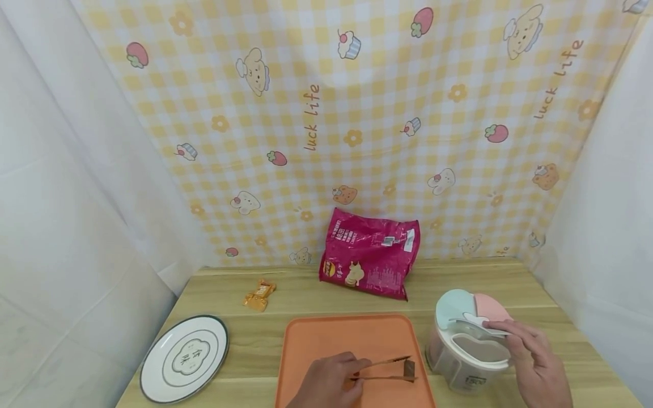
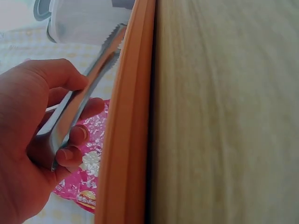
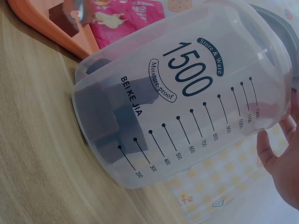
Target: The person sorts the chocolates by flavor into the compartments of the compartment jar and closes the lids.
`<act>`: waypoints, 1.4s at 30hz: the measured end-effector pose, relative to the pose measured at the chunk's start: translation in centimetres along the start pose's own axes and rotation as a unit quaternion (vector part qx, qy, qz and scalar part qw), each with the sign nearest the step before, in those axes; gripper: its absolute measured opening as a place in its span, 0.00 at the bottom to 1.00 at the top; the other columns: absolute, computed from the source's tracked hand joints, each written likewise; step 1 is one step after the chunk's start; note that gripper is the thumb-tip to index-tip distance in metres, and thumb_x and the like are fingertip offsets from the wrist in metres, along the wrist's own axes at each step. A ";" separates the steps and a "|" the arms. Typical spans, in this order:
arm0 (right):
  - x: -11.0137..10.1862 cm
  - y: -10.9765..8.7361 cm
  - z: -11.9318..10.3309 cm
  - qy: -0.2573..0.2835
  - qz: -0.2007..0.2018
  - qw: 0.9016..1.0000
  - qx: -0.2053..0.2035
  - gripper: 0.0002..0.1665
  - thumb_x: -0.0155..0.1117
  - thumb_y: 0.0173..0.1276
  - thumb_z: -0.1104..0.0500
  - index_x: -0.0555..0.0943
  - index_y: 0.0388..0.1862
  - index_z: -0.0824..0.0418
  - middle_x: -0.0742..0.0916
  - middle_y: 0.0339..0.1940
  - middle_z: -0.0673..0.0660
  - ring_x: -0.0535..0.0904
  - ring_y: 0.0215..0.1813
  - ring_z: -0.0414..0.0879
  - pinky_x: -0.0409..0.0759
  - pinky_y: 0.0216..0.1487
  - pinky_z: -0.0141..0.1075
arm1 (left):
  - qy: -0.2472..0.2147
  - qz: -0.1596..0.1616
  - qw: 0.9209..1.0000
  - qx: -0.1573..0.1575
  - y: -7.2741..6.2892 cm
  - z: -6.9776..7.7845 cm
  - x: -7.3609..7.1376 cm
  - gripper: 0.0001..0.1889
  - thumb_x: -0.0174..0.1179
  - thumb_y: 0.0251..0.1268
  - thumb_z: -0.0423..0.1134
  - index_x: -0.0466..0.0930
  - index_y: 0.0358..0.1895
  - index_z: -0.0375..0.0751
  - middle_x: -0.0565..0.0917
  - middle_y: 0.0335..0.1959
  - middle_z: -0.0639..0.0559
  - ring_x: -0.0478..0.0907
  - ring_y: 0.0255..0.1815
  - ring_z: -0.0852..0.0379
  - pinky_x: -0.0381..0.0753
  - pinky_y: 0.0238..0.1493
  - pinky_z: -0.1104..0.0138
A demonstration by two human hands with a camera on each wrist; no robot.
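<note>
My left hand [image 1: 334,378] grips metal tongs [image 1: 380,362] over the orange tray [image 1: 352,328]; in the left wrist view, fingers curl round the arms of the tongs. A dark brown square piece [image 1: 409,370] shows at the tong tips. On the right stands a clear storage container [image 1: 471,377] with a mint and pink lid [image 1: 456,306]. One clear lid flap [image 1: 479,326] is tilted up above an opening, and my right hand [image 1: 538,360] holds its edge. Through the wall in the right wrist view, several dark brown blocks [image 3: 110,109] lie at the container's bottom.
A magenta snack bag [image 1: 369,255] leans against the patterned cloth [image 1: 377,113] behind the tray. An orange-wrapped sweet [image 1: 260,294] lies at the back left of the wooden table [image 1: 250,345]. A white plate [image 1: 158,368] with a dark rim sits at the front left.
</note>
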State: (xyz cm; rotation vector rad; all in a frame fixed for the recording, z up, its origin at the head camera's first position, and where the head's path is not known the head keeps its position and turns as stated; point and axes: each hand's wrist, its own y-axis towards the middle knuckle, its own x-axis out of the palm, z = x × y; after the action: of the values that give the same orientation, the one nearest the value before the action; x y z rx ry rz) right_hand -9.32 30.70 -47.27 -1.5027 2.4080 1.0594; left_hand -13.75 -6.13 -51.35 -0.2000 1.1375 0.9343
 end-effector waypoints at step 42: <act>-0.2 0.1 -0.1 -0.003 -0.011 1.000 0.004 0.16 0.54 0.81 0.65 0.87 0.57 0.60 0.82 0.56 0.32 0.66 0.65 0.29 0.59 0.60 0.16 | -0.031 0.096 0.988 0.114 0.2 2.9 -2.6 0.17 0.70 0.61 0.33 0.88 0.54 0.48 0.86 0.37 0.61 0.71 0.29 0.79 0.69 0.30 0.85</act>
State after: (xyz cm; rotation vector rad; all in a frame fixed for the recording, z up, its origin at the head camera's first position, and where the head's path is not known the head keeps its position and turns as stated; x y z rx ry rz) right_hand -9.27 30.79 -47.12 -1.5178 2.3827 1.0465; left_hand -12.18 -5.69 -47.84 0.1269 1.2113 0.9637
